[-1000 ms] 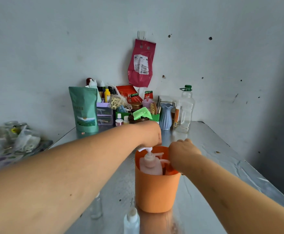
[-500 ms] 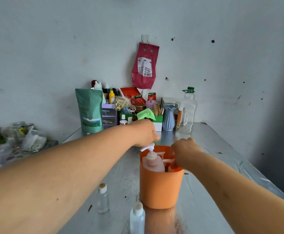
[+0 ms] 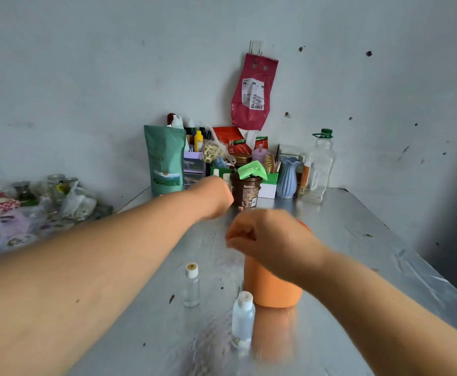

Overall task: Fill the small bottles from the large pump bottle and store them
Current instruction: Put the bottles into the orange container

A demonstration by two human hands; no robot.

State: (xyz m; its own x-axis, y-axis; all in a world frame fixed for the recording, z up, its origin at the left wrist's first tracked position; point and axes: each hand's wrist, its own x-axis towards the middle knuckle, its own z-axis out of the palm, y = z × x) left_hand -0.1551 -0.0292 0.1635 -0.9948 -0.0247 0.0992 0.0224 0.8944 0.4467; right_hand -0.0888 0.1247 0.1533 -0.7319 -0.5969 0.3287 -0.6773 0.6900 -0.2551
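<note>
Left grip point(image 3: 216, 198): out over the surface point(image 3: 357, 240), knuckles up, fingers tucked under and blurry. Can't tell if it's got anything.
Right grip point(image 3: 265, 237): fingers curled in toward the thumb, nothing showing between them, but it's too smeared to call it closed or pinching.
Cup point(image 3: 272, 291): orange, right under and behind the right grip, which hides the rim and whatever's inside.
Pump bottle: not in sight. It could be in the cup behind the right grip, no way to tell.
Small bottles: two, both upright and capped. The clear one point(image 3: 191, 286) is nearer me than the left grip and well apart from it. The cloudy one point(image 3: 243, 316) is just beside the cup, nearer me than the right grip.
Handling: they look like thin plastic, so light, tippy and probably slick. I'd hold the body just under the cap and twist the cap off with the other grip. Don't squeeze once they're full.
Room: plenty of bare surface to the right of the right grip, out to the edge.
Tight spot: a brown tub point(image 3: 245, 189) sits just past the left grip, with a pile of clutter behind it against the wall.
</note>
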